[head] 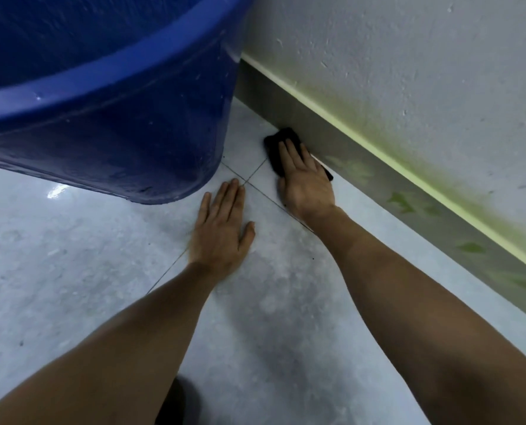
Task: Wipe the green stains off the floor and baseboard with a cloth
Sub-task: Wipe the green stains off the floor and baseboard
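The right hand lies flat, fingers straight and together, pressing the cloth down rather than gripping it. The left hand is open too, palm spread on the bare floor just left of centre, holding nothing and apparently propping the body.

The cloth sits a little above the middle of the frame, on the floor right where it meets the baseboard, its far edge touching or nearly touching that board. It is dark, small and seemingly folded into a pad; most of it is hidden under the palm, with one end showing past the fingertips and a corner poking out by the little-finger side. Its long axis looks to run along the baseboard, from upper left to lower right, with the fingers pointing toward the upper left.

It should be light and limp, so it will bunch or slide out unless pressed flat; a spread palm on top, or a pinch at the folded edge, would control it best. The floor looks glossy, possibly slick.

Green stains remain on the baseboard at the right of the frame, well apart from the cloth. A blue tub fills the upper left, near both hands.
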